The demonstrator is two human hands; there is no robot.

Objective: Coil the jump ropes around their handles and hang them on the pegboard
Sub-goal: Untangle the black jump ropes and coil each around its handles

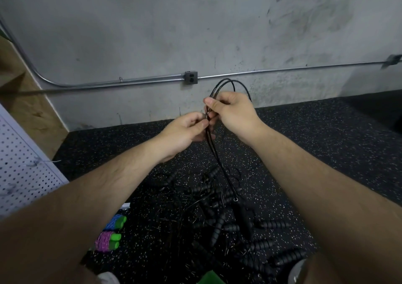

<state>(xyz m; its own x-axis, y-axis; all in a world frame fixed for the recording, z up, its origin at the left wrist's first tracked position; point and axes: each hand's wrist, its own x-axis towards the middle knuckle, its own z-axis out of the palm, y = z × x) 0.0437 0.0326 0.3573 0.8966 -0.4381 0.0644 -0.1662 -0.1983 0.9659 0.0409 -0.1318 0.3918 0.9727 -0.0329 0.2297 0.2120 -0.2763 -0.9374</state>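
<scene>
A thin black jump rope (224, 83) is gathered in loops that arch above my right hand (232, 111), which grips the strands between thumb and fingers. My left hand (187, 129) pinches the same strands just below. The rope hangs down to its black handles (241, 214), which dangle over a tangled pile of black jump ropes (217, 207) with ribbed handles on the floor. The white pegboard (19, 170) leans at the left edge.
Two coiled ropes with green handles lie at the lower left, one blue (116, 221) and one purple (107, 240). The floor is black speckled rubber (315, 142). A concrete wall with a conduit and outlet box (191, 78) stands behind.
</scene>
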